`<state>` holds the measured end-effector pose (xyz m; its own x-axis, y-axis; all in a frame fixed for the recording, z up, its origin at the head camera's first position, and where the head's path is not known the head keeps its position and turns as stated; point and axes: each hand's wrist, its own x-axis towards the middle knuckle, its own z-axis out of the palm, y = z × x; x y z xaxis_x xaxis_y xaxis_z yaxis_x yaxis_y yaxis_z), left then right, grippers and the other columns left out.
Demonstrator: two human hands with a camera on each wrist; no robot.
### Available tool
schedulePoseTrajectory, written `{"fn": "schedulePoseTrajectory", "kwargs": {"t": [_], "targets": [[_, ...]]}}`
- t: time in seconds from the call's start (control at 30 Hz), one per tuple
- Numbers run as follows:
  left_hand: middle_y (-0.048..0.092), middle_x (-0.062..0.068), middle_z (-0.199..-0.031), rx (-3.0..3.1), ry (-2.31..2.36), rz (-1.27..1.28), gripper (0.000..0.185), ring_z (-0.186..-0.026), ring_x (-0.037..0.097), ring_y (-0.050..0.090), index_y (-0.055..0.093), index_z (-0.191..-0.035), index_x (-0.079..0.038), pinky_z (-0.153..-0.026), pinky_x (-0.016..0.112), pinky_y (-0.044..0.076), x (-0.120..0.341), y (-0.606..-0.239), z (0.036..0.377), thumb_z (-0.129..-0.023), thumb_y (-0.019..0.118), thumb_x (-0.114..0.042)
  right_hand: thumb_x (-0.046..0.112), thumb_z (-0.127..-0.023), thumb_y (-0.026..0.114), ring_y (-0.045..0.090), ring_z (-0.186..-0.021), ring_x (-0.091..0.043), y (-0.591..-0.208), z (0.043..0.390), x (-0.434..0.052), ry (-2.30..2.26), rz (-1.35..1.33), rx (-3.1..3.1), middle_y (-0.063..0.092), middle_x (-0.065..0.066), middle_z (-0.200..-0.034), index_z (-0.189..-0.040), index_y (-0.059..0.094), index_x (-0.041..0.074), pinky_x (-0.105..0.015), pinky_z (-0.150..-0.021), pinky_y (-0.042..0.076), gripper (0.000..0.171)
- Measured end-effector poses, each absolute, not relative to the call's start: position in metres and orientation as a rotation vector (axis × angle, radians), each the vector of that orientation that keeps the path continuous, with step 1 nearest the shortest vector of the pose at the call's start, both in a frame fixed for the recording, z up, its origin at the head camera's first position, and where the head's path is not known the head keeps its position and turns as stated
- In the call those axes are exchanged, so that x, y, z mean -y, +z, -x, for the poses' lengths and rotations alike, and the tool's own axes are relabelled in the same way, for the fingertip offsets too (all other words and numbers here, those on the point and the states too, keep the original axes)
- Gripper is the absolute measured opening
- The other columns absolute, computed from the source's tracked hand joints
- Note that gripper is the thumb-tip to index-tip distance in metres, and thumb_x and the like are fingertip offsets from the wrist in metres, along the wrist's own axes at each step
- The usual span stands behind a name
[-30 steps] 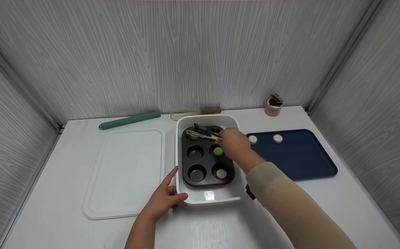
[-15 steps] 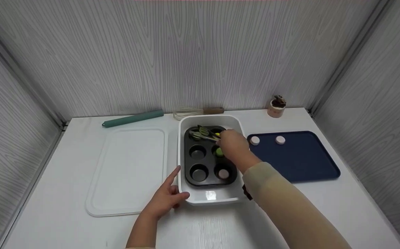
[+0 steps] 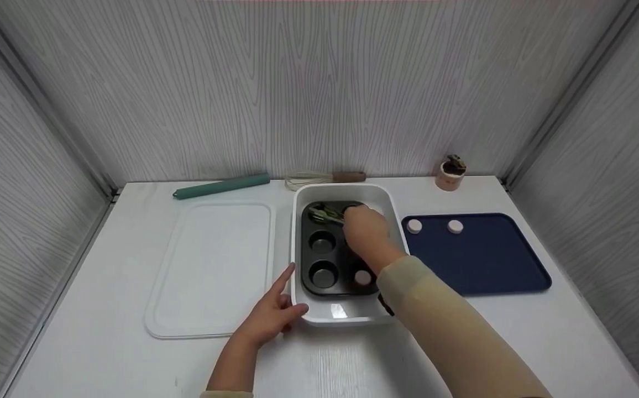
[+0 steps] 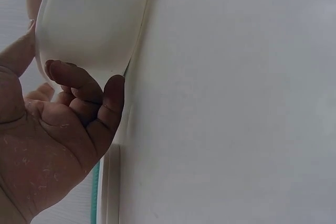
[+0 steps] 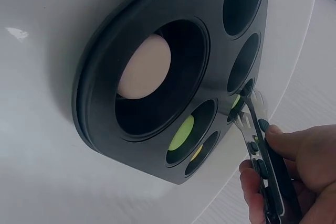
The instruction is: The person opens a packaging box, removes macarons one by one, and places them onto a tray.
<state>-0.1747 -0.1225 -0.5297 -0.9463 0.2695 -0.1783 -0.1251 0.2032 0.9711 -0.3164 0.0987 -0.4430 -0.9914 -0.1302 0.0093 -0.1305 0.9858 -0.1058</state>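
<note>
The right hand [image 3: 365,232] gripped a pair of tongs [image 5: 268,171], fingers curled round the handles, and was extended over the far end of the muffin pan [image 3: 330,265], which sat inside the white tub [image 3: 347,315] on the counter [image 3: 463,331]. The long axis of the tongs ran from the right hand toward the person's left, across the short side of the pan, with the tips at the far-left cup [image 3: 319,213]. In the right wrist view the tips sat at the rim of that cup with a green piece [image 5: 235,101] at them; whether the tips had closed on it could not be determined. The relation that mattered was therefore direct: the green piece lay just beyond the tong tips, left of the right hand, and the right hand was much the nearer of the two. A second green piece [image 5: 181,132] lay in the cup just short of the right hand, and a pale pink piece [image 5: 144,67] lay in the cup nearest the person on the right-hand side. The left hand [image 3: 270,315] rested against the near left corner of the tub, thumb along the tub wall and fingers bent beneath the rounded edge, steadying rather than lifting as far as could be judged. To the right of the right hand lay a blue tray [image 3: 491,265] carrying two pink pieces [image 3: 434,226]. A white lid [image 3: 209,271] lay left of the left hand.
</note>
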Motion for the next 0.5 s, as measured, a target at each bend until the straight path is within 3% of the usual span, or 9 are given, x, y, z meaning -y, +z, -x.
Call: {"fn": "schedulePoseTrajectory", "kwargs": {"t": [0.5], "targets": [[0.063, 0.007, -0.078, -2.182, 1.792, -0.112, 0.094, -0.062, 0.019, 0.051, 0.021, -0.171, -0.023, -0.058, 0.032, 0.045, 0.122, -0.529, 0.175, -0.097, 0.078, -0.017, 0.013, -0.101, 0.067, 0.074, -0.089, -0.035, -0.45, 0.316, -0.11, 0.197, -0.228, 3.074, 0.075, -0.017, -0.101, -0.097, 0.077, 0.005, -0.051, -0.075, 0.061, 0.013]]}}
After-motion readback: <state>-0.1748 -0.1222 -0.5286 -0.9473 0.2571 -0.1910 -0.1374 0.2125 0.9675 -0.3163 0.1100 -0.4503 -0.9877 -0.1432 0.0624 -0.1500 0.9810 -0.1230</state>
